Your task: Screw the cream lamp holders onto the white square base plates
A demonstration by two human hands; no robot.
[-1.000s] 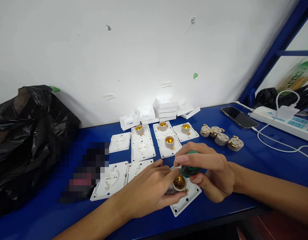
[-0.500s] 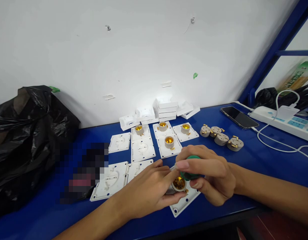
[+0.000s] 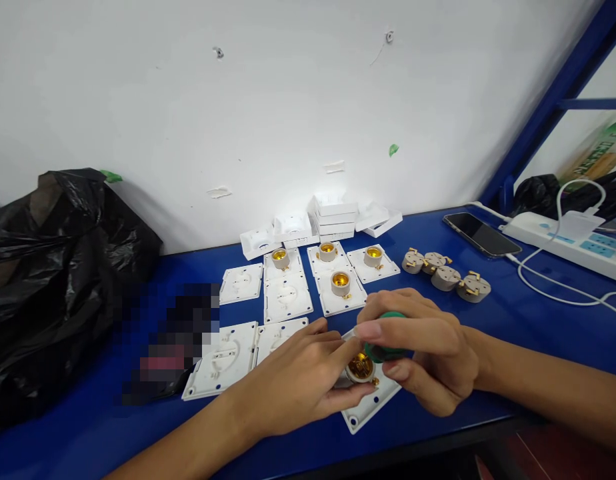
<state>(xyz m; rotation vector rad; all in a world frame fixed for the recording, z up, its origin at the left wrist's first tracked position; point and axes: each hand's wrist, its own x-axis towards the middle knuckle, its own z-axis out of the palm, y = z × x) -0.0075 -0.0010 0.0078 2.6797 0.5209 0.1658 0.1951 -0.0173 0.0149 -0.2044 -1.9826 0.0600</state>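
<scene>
My left hand (image 3: 298,380) grips a grey lamp socket with a brass inside (image 3: 361,367) that sits on a white square plate (image 3: 371,403) near the table's front edge. My right hand (image 3: 428,357) is wrapped round a green-handled screwdriver (image 3: 385,347), which stands over the socket; its tip is hidden between my fingers. Both hands touch over the plate.
Several white plates (image 3: 287,297), some with sockets (image 3: 340,283), lie on the blue table (image 3: 513,320). Loose grey sockets (image 3: 445,277) sit to the right, stacked white covers (image 3: 333,217) by the wall. A black bag (image 3: 53,267) is left; phone (image 3: 481,233) and power strip (image 3: 568,243) right.
My right hand has turned slightly on the screwdriver handle and sits a little lower. The left hand keeps its hold on the socket.
</scene>
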